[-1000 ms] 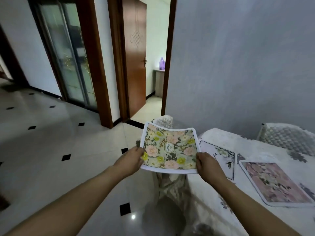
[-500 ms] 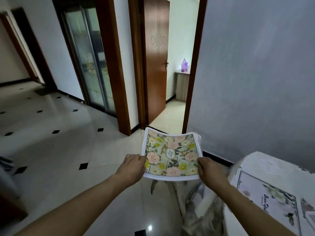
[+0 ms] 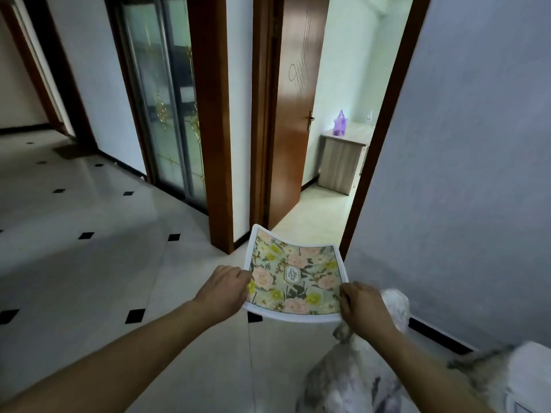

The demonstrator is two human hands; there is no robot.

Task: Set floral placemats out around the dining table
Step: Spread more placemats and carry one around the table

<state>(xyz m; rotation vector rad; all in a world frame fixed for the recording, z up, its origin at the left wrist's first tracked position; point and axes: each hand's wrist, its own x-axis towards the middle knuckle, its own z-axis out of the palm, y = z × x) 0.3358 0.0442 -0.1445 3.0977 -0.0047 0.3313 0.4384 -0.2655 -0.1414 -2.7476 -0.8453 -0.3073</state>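
- A floral placemat (image 3: 295,278) is held out in the air in front of the person, above the tiled floor (image 3: 89,263), its pink and yellow flowers on a pale green ground facing up, a small oval label at its centre and a white border all round.
- The left hand (image 3: 222,290) grips the mat's left edge, fingers closed on it; the thumb lies on the printed side.
- The right hand (image 3: 362,308) grips the near right corner — fingers curled shut around the white border.
- The mat sags a little between the two hands, and its far edge curls upward, the far left corner highest.
- Both bare forearms reach in from the near edge of the view.
- At the near right corner lies the counter (image 3: 533,374), under a pale cloth; only its blurred end shows, and the mat is not over it but to its left.
- Just under the right hand stands something draped in a pale, patterned cover (image 3: 357,380), too blurred to tell apart.
- Beyond the mat, a brown wooden door (image 3: 293,114) stands open onto a lit room, where a purple object (image 3: 340,123) sits on a low cabinet (image 3: 340,162).
- To the far left of that doorway are glass sliding doors (image 3: 167,93) in a dark frame.
- A plain grey wall (image 3: 477,144) fills the right side.
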